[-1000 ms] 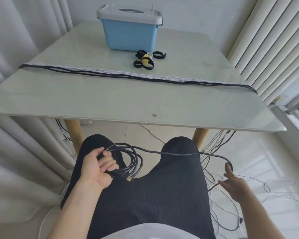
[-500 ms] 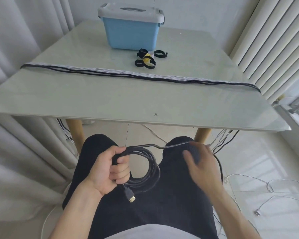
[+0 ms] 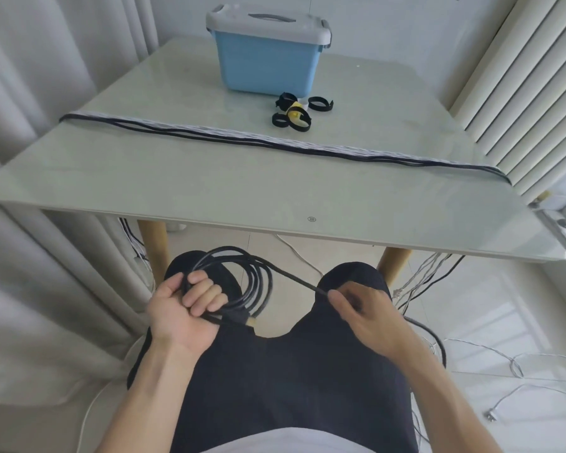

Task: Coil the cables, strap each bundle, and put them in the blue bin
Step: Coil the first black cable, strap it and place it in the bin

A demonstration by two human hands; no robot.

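Observation:
My left hand (image 3: pixel 185 308) grips a coil of black cable (image 3: pixel 258 282) over my lap, several loops with a gold-tipped plug (image 3: pixel 249 322) hanging at the bottom. My right hand (image 3: pixel 361 317) pinches the free run of that same cable just right of the coil; the strand stretches taut between both hands. On the table, the blue bin (image 3: pixel 268 62) stands at the back with its grey lid closed. Black and yellow straps (image 3: pixel 293 114) lie in front of it. A row of black and white cables (image 3: pixel 275 143) lies stretched across the table.
The glass table's front edge (image 3: pixel 275 230) is just beyond my knees, on wooden legs (image 3: pixel 152 250). Loose white and black cables (image 3: pixel 490 354) trail over the tiled floor at my right. Curtains hang at the left, a radiator-like panel at the right.
My right hand swung in from the floor side to the coil, added a loop, and now pinches the cable beside it. The coil in my left hand has grown.

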